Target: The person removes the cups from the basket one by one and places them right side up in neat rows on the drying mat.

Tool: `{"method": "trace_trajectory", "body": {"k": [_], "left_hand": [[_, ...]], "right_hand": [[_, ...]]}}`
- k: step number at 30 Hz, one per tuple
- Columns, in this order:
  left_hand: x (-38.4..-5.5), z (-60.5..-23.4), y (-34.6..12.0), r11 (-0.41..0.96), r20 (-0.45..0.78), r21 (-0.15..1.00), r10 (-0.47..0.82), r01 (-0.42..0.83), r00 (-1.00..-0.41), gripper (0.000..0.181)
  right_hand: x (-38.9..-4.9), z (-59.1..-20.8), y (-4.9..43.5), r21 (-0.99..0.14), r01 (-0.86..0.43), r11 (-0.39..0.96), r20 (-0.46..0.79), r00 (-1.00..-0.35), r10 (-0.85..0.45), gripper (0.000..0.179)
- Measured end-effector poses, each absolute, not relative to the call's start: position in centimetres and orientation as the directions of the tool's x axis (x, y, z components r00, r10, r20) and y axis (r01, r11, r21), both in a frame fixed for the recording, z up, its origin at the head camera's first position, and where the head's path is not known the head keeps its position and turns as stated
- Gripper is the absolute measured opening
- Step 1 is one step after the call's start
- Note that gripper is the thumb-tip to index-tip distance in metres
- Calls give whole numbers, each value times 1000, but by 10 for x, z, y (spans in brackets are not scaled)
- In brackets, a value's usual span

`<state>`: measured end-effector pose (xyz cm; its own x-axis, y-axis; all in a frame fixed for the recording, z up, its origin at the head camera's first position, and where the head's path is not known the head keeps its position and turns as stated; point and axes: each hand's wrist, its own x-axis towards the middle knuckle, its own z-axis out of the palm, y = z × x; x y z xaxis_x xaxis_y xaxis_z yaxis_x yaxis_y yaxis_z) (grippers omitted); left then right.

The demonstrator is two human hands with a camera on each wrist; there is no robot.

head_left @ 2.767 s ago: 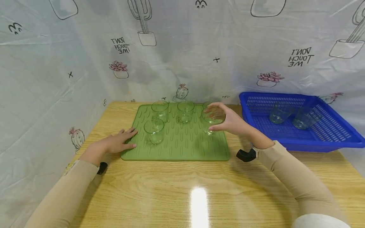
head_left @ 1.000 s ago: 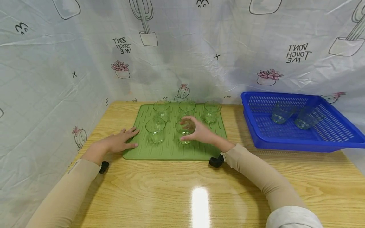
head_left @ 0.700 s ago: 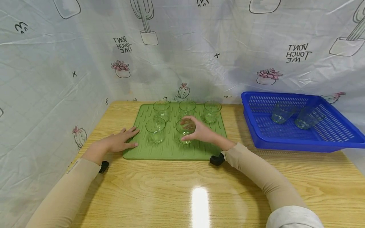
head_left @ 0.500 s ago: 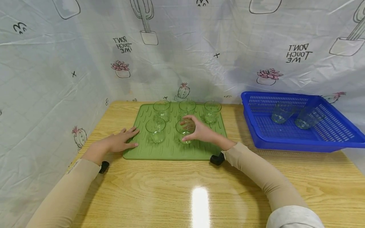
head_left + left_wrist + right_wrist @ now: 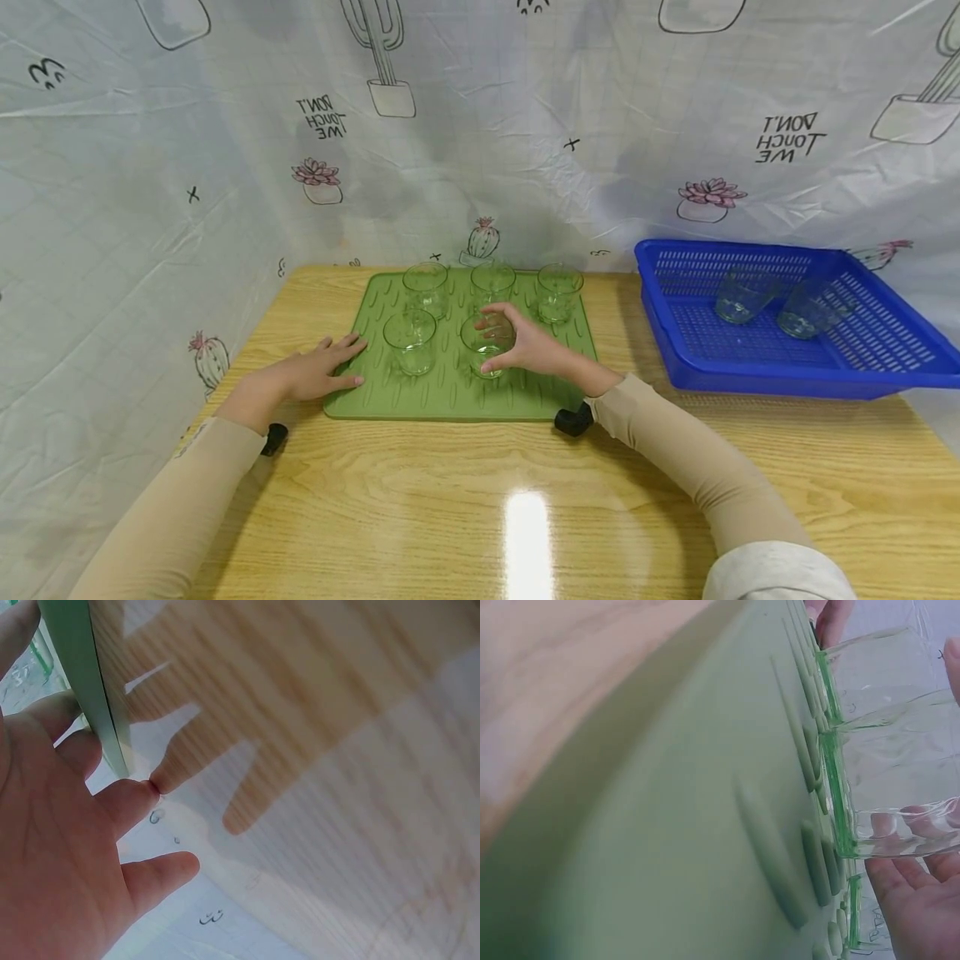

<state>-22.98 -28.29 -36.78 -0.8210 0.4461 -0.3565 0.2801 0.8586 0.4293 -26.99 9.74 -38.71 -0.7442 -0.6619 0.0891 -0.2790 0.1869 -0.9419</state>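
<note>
My right hand (image 5: 528,346) curls its thumb and fingers round a clear drinking glass (image 5: 480,354), upright at the front middle of the green ribbed mat (image 5: 450,400). In the right wrist view the base of this glass (image 5: 900,780) sits at the mat's surface, and the fingers show behind and through its wall. My left hand (image 5: 318,372) lies with spread fingers at the mat's left edge; in the left wrist view its fingertips reach the mat's edge (image 5: 94,682). Another glass (image 5: 411,346) stands front left, near the left fingertips.
Three more glasses stand along the back: left glass (image 5: 426,292), middle glass (image 5: 492,283), right glass (image 5: 558,296). A blue plastic basket (image 5: 780,379) to the right holds two tilted glasses (image 5: 738,296). A printed curtain (image 5: 525,125) hangs behind the wooden table (image 5: 375,500).
Earlier my right hand was round a glass at the mat's right; hand and glass then moved left to the front middle. Lately the thumb has slid slightly right. The left hand stays put.
</note>
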Motion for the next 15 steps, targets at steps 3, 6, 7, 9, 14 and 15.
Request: {"method": "trace_trajectory", "body": {"k": [3,6,7,9,14,15], "left_hand": [[-230,-369,-283,859,-359,430,445,277,-821,82],[-230,-369,-282,859,-363,431,444,275,-819,82],[-230,-369,-283,860,-364,431,444,274,-819,82],[-230,-370,-283,862,-364,427,442,275,-820,82],[-232,-370,-283,866,-366,418,436,274,-822,84],[-232,-370,-283,866,-366,418,436,273,-822,83]], "right_hand": [[-269,-386,98,-938,-287,195,91,-746,-660,91],[-269,-385,98,-937,-286,200,87,-747,-660,92],[-269,-385,99,-937,-284,201,85,-746,-660,92],[-270,-385,100,-939,-278,202,79,-746,-661,93],[-271,-385,104,-942,-268,203,68,-743,-666,94],[-271,-385,105,-941,-269,204,67,-742,-667,93]]}}
